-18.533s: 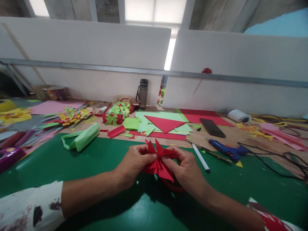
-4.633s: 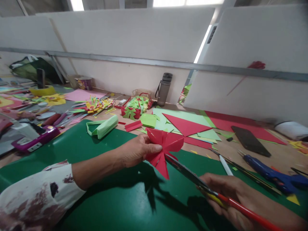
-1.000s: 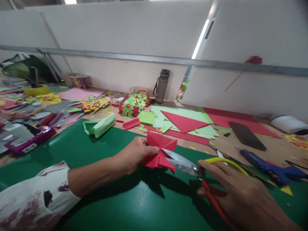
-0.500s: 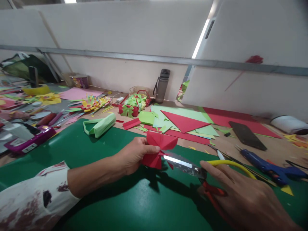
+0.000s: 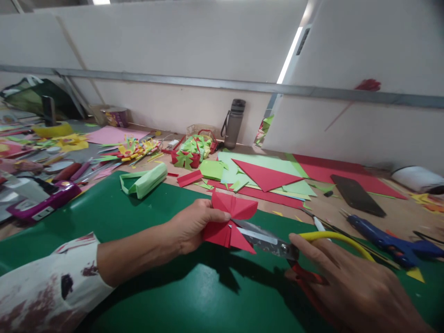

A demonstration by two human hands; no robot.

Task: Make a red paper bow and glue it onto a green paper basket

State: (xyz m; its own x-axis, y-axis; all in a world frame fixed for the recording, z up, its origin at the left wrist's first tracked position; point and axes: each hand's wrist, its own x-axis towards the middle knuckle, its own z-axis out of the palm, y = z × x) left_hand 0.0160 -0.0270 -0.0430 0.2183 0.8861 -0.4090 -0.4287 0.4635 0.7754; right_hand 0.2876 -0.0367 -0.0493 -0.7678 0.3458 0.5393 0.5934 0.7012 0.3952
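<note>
- We pinch the red cut paper [image 5: 234, 206] between the thumb and fingers of our left hand [image 5: 196, 224], clamped at the paper's middle; it is held up above the green mat [image 5: 194, 296], clear of the surface, its folded flaps spreading away from our thumb.
- Our right hand [image 5: 350, 273] is closed around the scissors [image 5: 265, 239], which have one yellow and one red handle; they too are above the mat, toward its right side. The blades lie nearly together, and their tips reach the paper close to our left thumb.
- On the mat's far left part we see a light green paper basket [image 5: 147, 181], tipped over on its side.
- Just past the mat's far edge lie a red paper triangle [image 5: 265, 175], resting on pale green sheets [image 5: 225, 175], and a small red box [image 5: 186, 161] with a green paper bow on its front.
- Farther beyond the mat, a dark bottle [image 5: 235, 125] stands upright.
- Along the mat's far right edge we have a blue glue gun [image 5: 378, 238], with a phone [image 5: 357, 195] lying beyond it.
- Left of the mat sits a purple power strip [image 5: 45, 203], near its edge.
</note>
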